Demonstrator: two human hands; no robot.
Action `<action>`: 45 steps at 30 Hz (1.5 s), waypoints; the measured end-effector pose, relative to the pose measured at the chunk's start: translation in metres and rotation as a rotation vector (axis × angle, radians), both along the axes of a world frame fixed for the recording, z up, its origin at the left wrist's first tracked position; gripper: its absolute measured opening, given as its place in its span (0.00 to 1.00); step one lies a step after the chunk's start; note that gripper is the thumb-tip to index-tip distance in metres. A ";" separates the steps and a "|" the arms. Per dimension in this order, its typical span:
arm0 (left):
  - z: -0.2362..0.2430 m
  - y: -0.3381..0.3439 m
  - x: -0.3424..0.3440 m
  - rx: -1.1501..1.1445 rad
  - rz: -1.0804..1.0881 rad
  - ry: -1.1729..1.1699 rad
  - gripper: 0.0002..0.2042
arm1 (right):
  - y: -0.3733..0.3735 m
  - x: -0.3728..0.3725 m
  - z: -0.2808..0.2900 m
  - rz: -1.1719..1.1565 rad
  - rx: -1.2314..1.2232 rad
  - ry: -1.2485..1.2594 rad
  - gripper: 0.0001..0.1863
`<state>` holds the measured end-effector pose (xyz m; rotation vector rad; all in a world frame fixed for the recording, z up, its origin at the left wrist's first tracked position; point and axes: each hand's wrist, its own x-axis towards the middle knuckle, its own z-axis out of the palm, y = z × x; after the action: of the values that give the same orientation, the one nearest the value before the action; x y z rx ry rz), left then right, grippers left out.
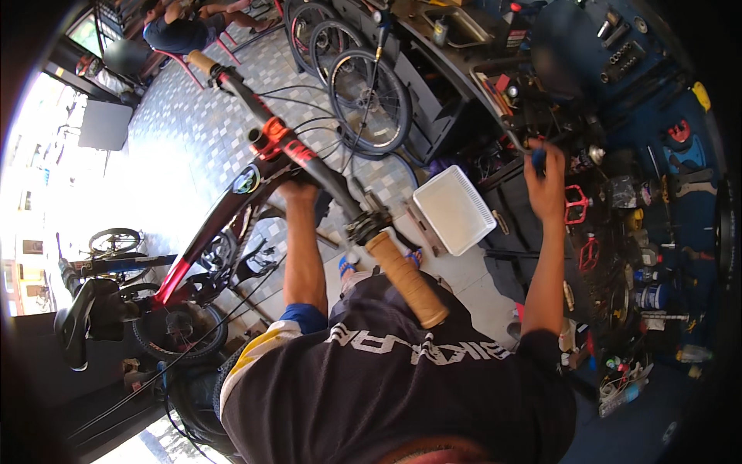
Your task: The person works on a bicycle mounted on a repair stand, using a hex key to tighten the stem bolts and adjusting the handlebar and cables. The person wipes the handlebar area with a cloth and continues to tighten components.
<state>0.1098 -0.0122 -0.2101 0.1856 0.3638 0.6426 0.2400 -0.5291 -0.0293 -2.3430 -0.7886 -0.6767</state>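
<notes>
A mountain bike with a dark red frame (205, 236) stands at my left. Its handlebar (332, 182) crosses in front of me, with a tan grip (407, 280) at the near end and another tan grip (202, 63) at the far end. Under the bar, by the front of the frame, is my left hand (297, 189); the handlebar and frame hide its fingers. My right hand (546, 179) reaches out over the workbench at the right. Its fingers are closed around the dark blue handle of a thin-shafted tool (539, 158), whose exact kind I cannot make out.
A white plastic basket (454, 210) sits between me and the bench. Red pedals (576, 205) and many loose parts cover the bench. Several wheels (369, 100) lean at the back. A black saddle (85, 325) juts out at left. Someone in dark clothes (182, 31) sits far off.
</notes>
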 end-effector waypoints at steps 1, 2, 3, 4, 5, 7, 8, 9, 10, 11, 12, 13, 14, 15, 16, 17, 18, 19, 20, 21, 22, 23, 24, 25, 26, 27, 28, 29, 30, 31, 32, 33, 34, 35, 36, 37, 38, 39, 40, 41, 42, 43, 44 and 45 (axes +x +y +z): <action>0.015 -0.011 0.002 -0.005 -0.041 -0.052 0.24 | -0.001 -0.035 -0.008 -0.013 0.067 0.129 0.20; 0.026 -0.013 -0.001 -0.007 -0.080 -0.101 0.22 | 0.002 -0.068 -0.019 -0.023 0.138 0.260 0.20; 0.021 0.000 -0.011 0.023 -0.105 -0.100 0.21 | 0.009 -0.094 -0.033 -0.047 0.199 0.379 0.21; 0.011 0.008 -0.021 0.042 -0.129 -0.098 0.20 | 0.014 -0.119 -0.050 -0.073 0.249 0.498 0.23; 0.013 0.004 -0.021 0.046 -0.278 -0.167 0.22 | 0.014 -0.147 -0.069 -0.121 0.137 0.453 0.23; 0.012 0.012 -0.026 0.001 -0.458 -0.251 0.24 | 0.026 -0.198 -0.095 -0.151 -0.036 0.514 0.24; 0.012 0.010 -0.025 -0.041 -0.550 -0.273 0.24 | 0.036 -0.228 -0.106 -0.170 -0.101 0.624 0.24; 0.011 0.007 -0.024 -0.047 -0.541 -0.198 0.23 | 0.045 -0.256 -0.125 -0.083 -0.115 0.640 0.24; 0.009 0.007 -0.025 -0.034 -0.547 -0.195 0.22 | 0.056 -0.279 -0.140 0.007 -0.126 0.659 0.24; 0.003 0.010 -0.028 -0.017 -0.549 -0.190 0.21 | 0.081 -0.295 -0.130 0.063 -0.060 0.867 0.24; -0.001 0.014 -0.028 0.002 -0.557 -0.192 0.21 | 0.114 -0.309 -0.104 0.114 0.014 1.065 0.23; -0.006 0.017 -0.026 -0.010 -0.577 -0.176 0.19 | 0.139 -0.320 -0.085 0.124 -0.025 1.041 0.21; -0.009 0.014 -0.024 -0.032 -0.588 -0.179 0.19 | 0.163 -0.331 -0.069 0.102 0.029 1.003 0.20; -0.010 0.011 -0.023 -0.050 -0.597 -0.183 0.18 | 0.187 -0.339 -0.053 0.085 0.082 0.962 0.20; -0.009 0.012 -0.021 -0.064 -0.599 -0.189 0.18 | 0.210 -0.342 -0.043 0.076 0.134 0.917 0.20; -0.016 0.017 -0.021 -0.068 -0.571 -0.136 0.19 | 0.232 -0.342 -0.035 0.083 0.222 0.846 0.20; -0.016 0.015 -0.021 -0.053 -0.572 -0.145 0.20 | 0.249 -0.340 -0.030 0.079 0.317 0.776 0.20; -0.016 0.015 -0.022 -0.037 -0.568 -0.154 0.21 | 0.263 -0.334 -0.028 0.081 0.388 0.701 0.20; -0.010 0.009 -0.022 -0.027 -0.575 -0.163 0.22 | 0.276 -0.329 -0.025 0.072 0.452 0.620 0.20; -0.007 0.012 -0.022 -0.026 -0.568 -0.165 0.22 | 0.291 -0.320 -0.021 0.087 0.491 0.539 0.20; -0.011 0.014 -0.024 -0.019 -0.566 -0.162 0.22 | 0.303 -0.311 -0.020 0.098 0.533 0.454 0.19; -0.010 0.012 -0.022 -0.019 -0.581 -0.160 0.22 | 0.311 -0.304 -0.018 0.086 0.552 0.444 0.20; -0.005 0.009 -0.017 -0.020 -0.585 -0.163 0.22 | 0.318 -0.296 -0.017 0.081 0.565 0.432 0.20; -0.001 0.007 -0.015 -0.026 -0.595 -0.169 0.22 | 0.324 -0.290 -0.014 0.077 0.578 0.420 0.21; -0.001 0.009 -0.018 -0.031 -0.588 -0.166 0.22 | 0.328 -0.286 -0.012 0.060 0.554 0.413 0.21; 0.000 0.010 -0.017 -0.034 -0.590 -0.164 0.22 | 0.331 -0.283 -0.009 0.043 0.530 0.406 0.21; 0.002 0.010 -0.015 -0.040 -0.586 -0.172 0.22 | 0.334 -0.281 -0.006 0.026 0.506 0.398 0.21; -0.001 0.013 -0.016 -0.042 -0.584 -0.171 0.22 | 0.336 -0.280 -0.005 0.026 0.493 0.422 0.20; -0.003 0.015 -0.016 -0.044 -0.578 -0.171 0.22 | 0.337 -0.279 -0.004 0.026 0.480 0.445 0.20; -0.005 0.017 -0.016 -0.047 -0.572 -0.170 0.22 | 0.338 -0.278 -0.004 0.026 0.467 0.468 0.20; -0.005 0.015 -0.013 -0.049 -0.574 -0.171 0.22 | 0.338 -0.277 -0.005 0.033 0.469 0.450 0.20; -0.005 0.014 -0.012 -0.053 -0.578 -0.172 0.22 | 0.339 -0.275 -0.006 0.041 0.471 0.433 0.20; -0.005 0.012 -0.010 -0.054 -0.579 -0.171 0.22 | 0.339 -0.274 -0.006 0.050 0.472 0.415 0.20; -0.005 0.012 -0.009 -0.056 -0.581 -0.170 0.22 | 0.340 -0.274 -0.006 0.043 0.459 0.408 0.20; -0.004 0.012 -0.008 -0.059 -0.583 -0.173 0.22 | 0.340 -0.273 -0.006 0.037 0.446 0.401 0.20; -0.004 0.011 -0.007 -0.061 -0.584 -0.174 0.22 | 0.341 -0.273 -0.005 0.030 0.433 0.394 0.20; -0.005 0.012 -0.007 -0.061 -0.582 -0.172 0.22 | 0.343 -0.273 -0.004 0.021 0.429 0.384 0.20; -0.005 0.012 -0.005 -0.064 -0.582 -0.174 0.22 | 0.344 -0.273 -0.002 0.011 0.426 0.374 0.20; -0.006 0.013 -0.004 -0.064 -0.579 -0.176 0.22 | 0.345 -0.273 0.001 0.001 0.422 0.364 0.19; -0.005 0.014 -0.003 -0.062 -0.576 -0.176 0.22 | 0.345 -0.274 0.006 0.008 0.386 0.319 0.19; -0.004 0.014 -0.002 -0.060 -0.576 -0.178 0.22 | 0.345 -0.274 0.010 0.016 0.350 0.273 0.19; -0.004 0.015 0.000 -0.059 -0.575 -0.177 0.22 | 0.346 -0.274 0.014 0.023 0.314 0.228 0.19; -0.004 0.015 0.001 -0.061 -0.574 -0.180 0.22 | 0.346 -0.274 0.017 0.028 0.295 0.180 0.20; -0.004 0.015 0.002 -0.061 -0.575 -0.179 0.22 | 0.347 -0.273 0.019 0.033 0.276 0.133 0.21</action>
<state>0.1123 0.0027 -0.2143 0.1632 0.1430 0.0786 -0.0331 -0.1826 -0.0103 -2.0956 -0.6300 -0.5697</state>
